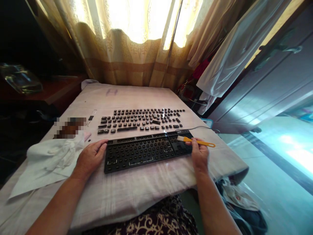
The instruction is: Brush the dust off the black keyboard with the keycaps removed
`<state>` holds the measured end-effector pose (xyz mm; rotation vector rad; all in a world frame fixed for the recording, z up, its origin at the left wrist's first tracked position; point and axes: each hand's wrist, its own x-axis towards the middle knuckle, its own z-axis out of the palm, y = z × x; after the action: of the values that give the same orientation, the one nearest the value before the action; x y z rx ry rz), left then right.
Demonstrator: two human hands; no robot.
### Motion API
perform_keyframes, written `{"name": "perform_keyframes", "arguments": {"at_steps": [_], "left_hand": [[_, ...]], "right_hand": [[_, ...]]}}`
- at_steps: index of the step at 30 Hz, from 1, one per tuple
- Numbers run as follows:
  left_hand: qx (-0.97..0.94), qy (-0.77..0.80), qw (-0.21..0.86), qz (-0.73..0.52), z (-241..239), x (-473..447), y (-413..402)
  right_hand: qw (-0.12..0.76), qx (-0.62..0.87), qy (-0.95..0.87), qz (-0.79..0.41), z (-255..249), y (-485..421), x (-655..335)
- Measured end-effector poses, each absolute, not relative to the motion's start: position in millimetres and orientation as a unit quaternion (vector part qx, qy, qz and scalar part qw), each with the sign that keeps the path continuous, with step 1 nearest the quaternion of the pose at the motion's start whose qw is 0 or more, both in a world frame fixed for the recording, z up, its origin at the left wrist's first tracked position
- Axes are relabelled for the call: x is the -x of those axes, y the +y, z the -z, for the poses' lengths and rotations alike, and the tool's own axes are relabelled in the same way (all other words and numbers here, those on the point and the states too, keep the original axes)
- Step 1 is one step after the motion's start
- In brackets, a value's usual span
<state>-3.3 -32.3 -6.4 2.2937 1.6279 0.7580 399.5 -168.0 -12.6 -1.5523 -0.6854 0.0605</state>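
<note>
A black keyboard frame (pixel 144 151) with its keycaps taken off lies across the cloth-covered table (pixel 127 192) in front of me. My left hand (pixel 91 158) rests on the frame's left end, fingers curled against its edge. My right hand (pixel 199 153) pinches a small brush with a yellow handle (pixel 198 142); its pale bristles touch the frame's upper right corner. Behind the frame, several loose black keycaps (pixel 141 119) lie in rows on the cloth.
A crumpled white cloth (pixel 49 160) lies at the left of the table, with a small dark object (pixel 91 118) beyond it. The keyboard cable (pixel 195 128) runs off the right edge. Curtains (pixel 137 49) hang behind; grey cabinet doors (pixel 264 94) stand at right.
</note>
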Motion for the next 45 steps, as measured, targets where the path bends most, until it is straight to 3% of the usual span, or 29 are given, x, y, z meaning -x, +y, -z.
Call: {"name": "perform_keyframes", "arguments": {"at_steps": [5,10,17,32,40,45], "left_hand": [[-0.779,0.556,0.110,-0.268,8.0,3.3,-31.5],[-0.784,0.546,0.102,-0.276,12.7,5.9,-28.7],[-0.781,0.547,0.105,-0.282,12.6,5.3,-27.2],[-0.713,0.627,0.095,-0.299,15.4,28.3,-19.0],[-0.774,0.529,0.012,-0.349,-7.0,2.9,-43.5],[-0.860,0.416,-0.016,-0.294,-10.0,-20.7,-60.4]], "right_hand": [[0.669,0.675,-0.307,-0.058,13.4,-167.2,-393.7],[0.642,0.696,-0.321,-0.008,12.2,-164.1,-412.1],[0.657,0.697,-0.264,-0.114,3.8,-151.4,-439.1],[0.668,0.660,-0.288,-0.186,5.5,-161.3,-379.0],[0.622,0.648,-0.418,-0.132,-0.5,-175.0,-353.9],[0.581,0.550,-0.579,-0.159,0.3,-174.4,-324.4]]}}
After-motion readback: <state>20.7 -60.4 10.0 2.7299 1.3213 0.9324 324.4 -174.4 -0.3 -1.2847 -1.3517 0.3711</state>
